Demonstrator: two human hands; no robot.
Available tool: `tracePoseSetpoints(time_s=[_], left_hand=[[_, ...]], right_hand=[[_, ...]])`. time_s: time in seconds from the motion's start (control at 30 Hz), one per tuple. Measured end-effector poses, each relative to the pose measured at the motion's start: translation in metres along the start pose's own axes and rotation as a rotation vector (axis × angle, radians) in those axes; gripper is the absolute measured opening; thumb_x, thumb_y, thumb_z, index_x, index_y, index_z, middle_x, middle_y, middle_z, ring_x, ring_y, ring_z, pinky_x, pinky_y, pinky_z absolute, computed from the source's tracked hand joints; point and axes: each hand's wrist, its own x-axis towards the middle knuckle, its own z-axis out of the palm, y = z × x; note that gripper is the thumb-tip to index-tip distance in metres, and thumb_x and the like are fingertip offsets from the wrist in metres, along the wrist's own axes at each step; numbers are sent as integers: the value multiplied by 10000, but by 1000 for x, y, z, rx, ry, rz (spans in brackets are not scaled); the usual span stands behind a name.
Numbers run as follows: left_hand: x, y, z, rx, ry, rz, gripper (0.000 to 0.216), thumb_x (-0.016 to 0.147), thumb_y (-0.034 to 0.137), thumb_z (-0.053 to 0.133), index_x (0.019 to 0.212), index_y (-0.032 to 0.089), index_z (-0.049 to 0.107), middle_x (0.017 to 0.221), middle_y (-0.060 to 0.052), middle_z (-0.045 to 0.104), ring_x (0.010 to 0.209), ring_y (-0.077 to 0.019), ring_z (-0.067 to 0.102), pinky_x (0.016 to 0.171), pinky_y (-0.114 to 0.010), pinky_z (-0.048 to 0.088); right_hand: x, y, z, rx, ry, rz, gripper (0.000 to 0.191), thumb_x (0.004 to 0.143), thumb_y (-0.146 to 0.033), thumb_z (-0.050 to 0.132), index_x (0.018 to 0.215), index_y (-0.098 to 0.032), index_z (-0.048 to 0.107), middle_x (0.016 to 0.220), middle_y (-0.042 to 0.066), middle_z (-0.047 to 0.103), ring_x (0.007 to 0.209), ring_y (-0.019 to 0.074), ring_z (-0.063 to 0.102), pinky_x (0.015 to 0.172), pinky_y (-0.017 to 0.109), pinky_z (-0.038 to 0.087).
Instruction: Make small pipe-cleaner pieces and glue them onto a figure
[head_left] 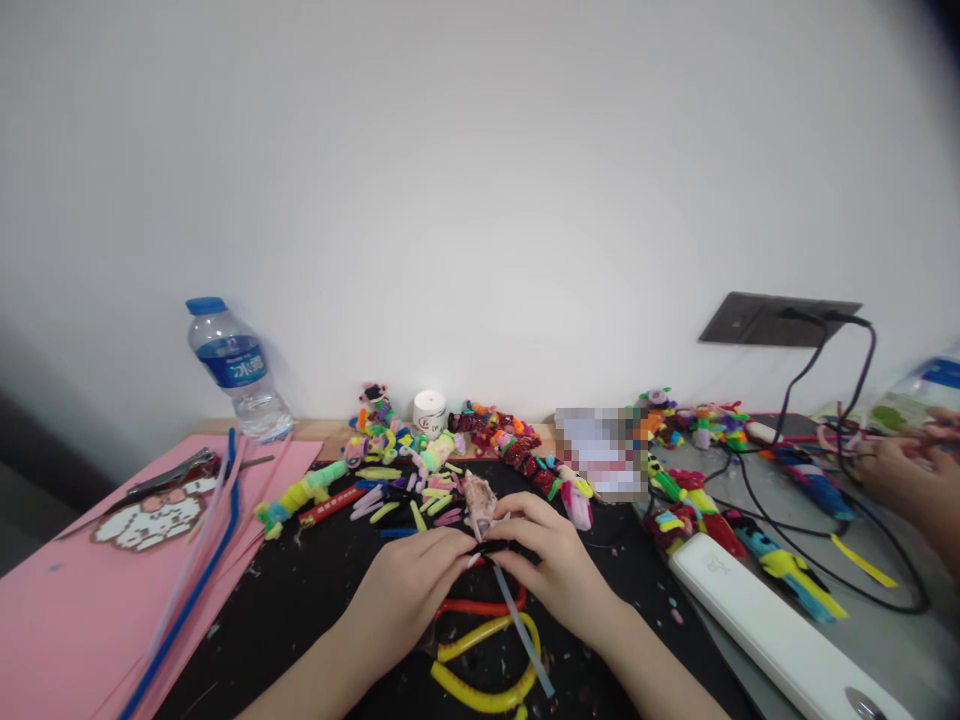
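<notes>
My left hand and my right hand meet over a black mat, fingers pinched together on a small black-wrapped piece. A fuzzy pale pink figure sticks up from that piece, and a grey pipe cleaner trails down from it toward me. Under my hands lie a yellow pipe cleaner loop and an orange-red one. Short cut pieces of coloured pipe cleaner are scattered just beyond my fingers.
A pink sheet at left carries blue and pink pipe cleaners and scissors. A water bottle, a small white candle and several colourful figures line the wall. A white power strip and cables lie right, by another person's hands.
</notes>
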Motion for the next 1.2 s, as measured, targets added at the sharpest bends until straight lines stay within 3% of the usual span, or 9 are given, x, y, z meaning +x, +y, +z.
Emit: tracePoseSetpoints(time_s=[0.2,0.33,0.77,1.2], left_hand=[[-2,-1,3,-113,-112,-167,172,893,177,432,976,201,581,897,-26,663,809,-138,626,740,-219,488],[-3,-1,3,-151,-162,-202,180,897,180,420,974,208,580,885,-21,652,805,-136,614,737,-217,477],[-2,-1,2,-39,-136,-52,197,906,165,392,959,171,581,862,-45,662,769,-151,623,693,-231,500],[-4,-4,4,50,-99,46,220,921,190,356,966,152,567,850,-65,669,758,-171,632,675,-261,523]], right_hand=[[-1,1,-1,-34,3,-45,247,797,-70,566,990,-214,620,1040,66,547,983,176,532,845,288,447],[-1,2,0,-31,2,-47,230,789,-66,574,960,-208,636,1035,67,548,967,175,538,826,282,447],[3,-4,0,209,-43,138,259,719,11,591,876,-183,658,986,42,562,925,149,556,758,232,453],[3,-4,-1,229,-68,214,280,714,13,573,868,-199,670,1003,34,567,847,140,564,626,217,425]])
